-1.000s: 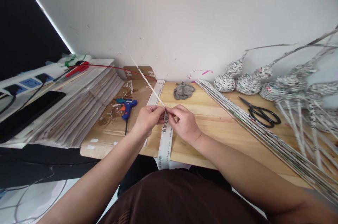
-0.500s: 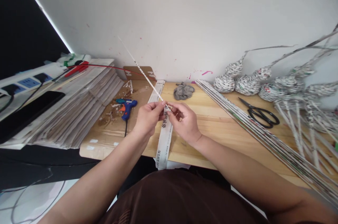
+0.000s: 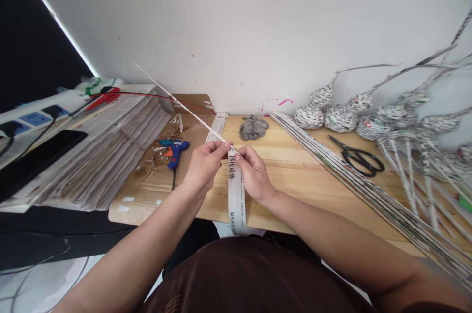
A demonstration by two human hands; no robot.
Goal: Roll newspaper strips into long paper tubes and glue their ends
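A printed newspaper strip (image 3: 236,195) hangs from between my hands, over the front edge of the table. Its upper part is rolled into a thin paper tube (image 3: 180,103) that slants up and left toward the wall. My left hand (image 3: 208,163) pinches the tube where it meets the flat strip. Close beside it, my right hand (image 3: 254,173) is closed on the strip's right edge, thumb and fingers together. Behind my hands another flat paper strip (image 3: 220,124) lies on the table.
A blue glue gun (image 3: 176,153) lies on cardboard (image 3: 143,200), beside a stack of folded newspaper (image 3: 121,156). A grey rag (image 3: 253,128) lies behind my hands. To the right are long paper tubes (image 3: 332,171), black scissors (image 3: 359,158) and woven paper gourds (image 3: 341,117).
The paper tube's far end has swung left and down. The flat strip's lower end has shifted right. Both hands stay together at the join.
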